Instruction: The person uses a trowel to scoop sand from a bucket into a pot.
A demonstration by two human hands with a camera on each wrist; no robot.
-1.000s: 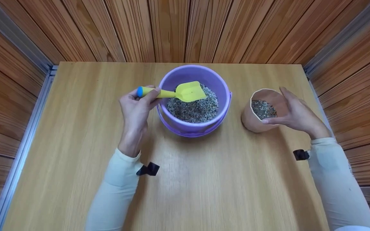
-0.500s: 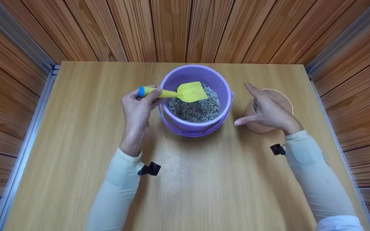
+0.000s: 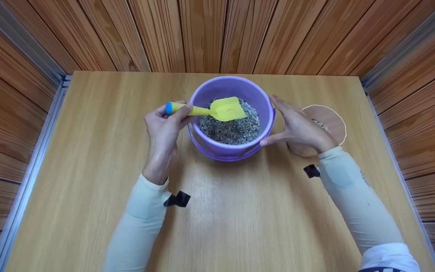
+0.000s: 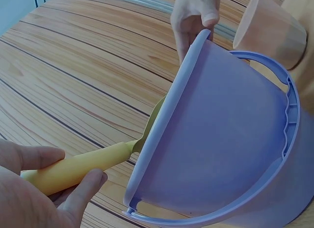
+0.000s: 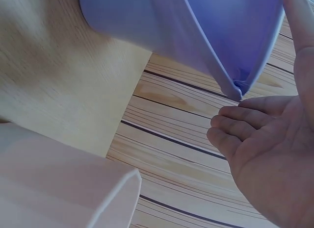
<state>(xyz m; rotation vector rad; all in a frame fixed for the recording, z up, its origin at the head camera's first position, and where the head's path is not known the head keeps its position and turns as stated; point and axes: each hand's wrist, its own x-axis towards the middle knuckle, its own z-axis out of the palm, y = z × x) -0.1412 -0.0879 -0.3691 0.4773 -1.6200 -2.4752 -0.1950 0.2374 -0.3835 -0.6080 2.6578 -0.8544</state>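
A purple bucket point(image 3: 225, 148) with grey gravel point(image 3: 227, 130) inside stands on the table, its handle lowered at the front. My left hand point(image 3: 164, 126) pinches the yellow handle of a toy shovel point(image 3: 227, 109) between thumb and fingers. The shovel's blade hangs above the gravel, level with the bucket's rim. At the bucket's right side is my right hand point(image 3: 300, 126), thumb and fingers spread straight. In the head view its fingertips reach the rim; whether they press on it I cannot tell. Behind that hand stands a tan pot point(image 3: 334, 117), partly hidden, with some gravel in it.
The wooden table point(image 3: 217, 211) ends at a plank wall point(image 3: 202, 36) at the back. Plank walls with metal rails also flank both sides. The pot point(image 5: 59, 179) stands close by the right wrist.
My right hand has left the tan pot and moved left to the bucket's right rim. My left hand still holds the shovel over the bucket in nearly the same place.
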